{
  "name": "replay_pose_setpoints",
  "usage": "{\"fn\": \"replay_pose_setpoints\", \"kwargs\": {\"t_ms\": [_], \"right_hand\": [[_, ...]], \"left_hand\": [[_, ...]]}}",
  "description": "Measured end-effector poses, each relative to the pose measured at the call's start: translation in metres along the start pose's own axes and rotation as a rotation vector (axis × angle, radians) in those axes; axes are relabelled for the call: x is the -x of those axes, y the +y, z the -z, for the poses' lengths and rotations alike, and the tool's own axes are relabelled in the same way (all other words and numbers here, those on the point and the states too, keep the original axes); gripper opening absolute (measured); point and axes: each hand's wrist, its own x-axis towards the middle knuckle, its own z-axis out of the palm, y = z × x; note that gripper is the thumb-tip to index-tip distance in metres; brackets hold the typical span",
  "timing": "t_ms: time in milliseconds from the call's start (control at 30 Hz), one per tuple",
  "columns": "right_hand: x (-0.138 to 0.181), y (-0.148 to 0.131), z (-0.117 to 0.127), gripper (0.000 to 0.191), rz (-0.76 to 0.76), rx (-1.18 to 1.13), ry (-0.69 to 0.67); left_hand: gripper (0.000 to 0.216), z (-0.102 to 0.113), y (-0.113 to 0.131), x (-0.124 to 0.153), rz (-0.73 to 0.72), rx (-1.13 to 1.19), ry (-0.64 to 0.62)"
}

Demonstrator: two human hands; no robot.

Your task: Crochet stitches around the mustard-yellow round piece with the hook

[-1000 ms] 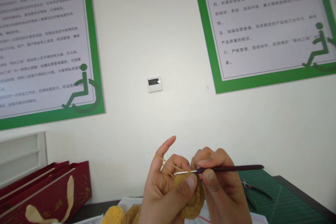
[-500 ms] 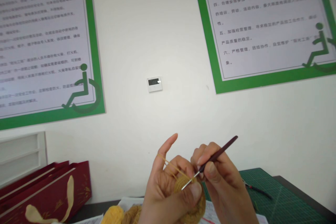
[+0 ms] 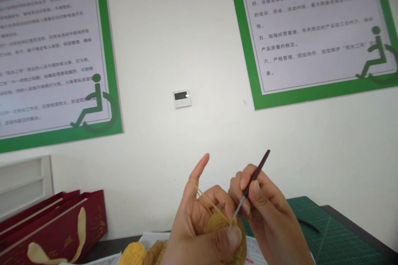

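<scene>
My left hand (image 3: 199,223) pinches a mustard-yellow crocheted piece (image 3: 222,225) between thumb and fingers, its index finger raised with a yellow yarn strand (image 3: 203,196) stretched over it. My right hand (image 3: 267,215) grips a dark crochet hook (image 3: 253,178), handle tilted steeply up to the right, metal tip poking into the top edge of the crocheted piece. Both hands are held up in front of the wall, just above the table edge.
Yellow yarn balls (image 3: 137,253) lie on papers at the bottom. A red box (image 3: 59,225) with a cream ribbon stands at the left. A green cutting mat (image 3: 336,236) with a dark tool lies at the right. Green-framed posters (image 3: 311,33) and a small thermostat (image 3: 182,98) hang on the wall.
The hook swung from lying level, pointing right, to a steep upward tilt, and its tip went down into the crocheted piece. My left hand kept its hold.
</scene>
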Motion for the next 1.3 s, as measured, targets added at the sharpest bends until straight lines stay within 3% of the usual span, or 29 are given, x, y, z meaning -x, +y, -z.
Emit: {"fn": "replay_pose_setpoints", "kwargs": {"t_ms": [400, 600, 700, 867, 933, 1100, 1300], "right_hand": [[0.002, 0.000, 0.002, 0.026, 0.071, -0.031, -0.083], [0.001, -0.008, -0.004, 0.030, -0.027, -0.072, -0.031], [0.002, -0.012, -0.008, 0.033, -0.089, -0.080, 0.038], [0.001, -0.008, -0.010, 0.039, -0.180, -0.058, 0.009], [0.000, -0.005, -0.010, 0.036, -0.111, -0.022, -0.032], [-0.002, 0.003, -0.006, 0.010, 0.224, 0.161, -0.083], [-0.004, 0.004, 0.005, 0.006, 0.301, 0.234, -0.079]], "left_hand": [[0.105, -0.001, 0.001, 0.002, 0.064, 0.053, -0.076], [0.090, -0.001, 0.004, 0.002, 0.101, 0.068, -0.109], [0.078, -0.002, 0.002, 0.001, 0.073, 0.040, -0.082], [0.050, -0.011, -0.003, 0.003, -0.150, -0.127, 0.088], [0.046, -0.015, -0.004, 0.004, -0.208, -0.180, 0.158], [0.047, -0.018, -0.004, 0.003, -0.218, -0.260, 0.234], [0.062, -0.010, -0.003, 0.004, -0.245, -0.206, 0.176]]}}
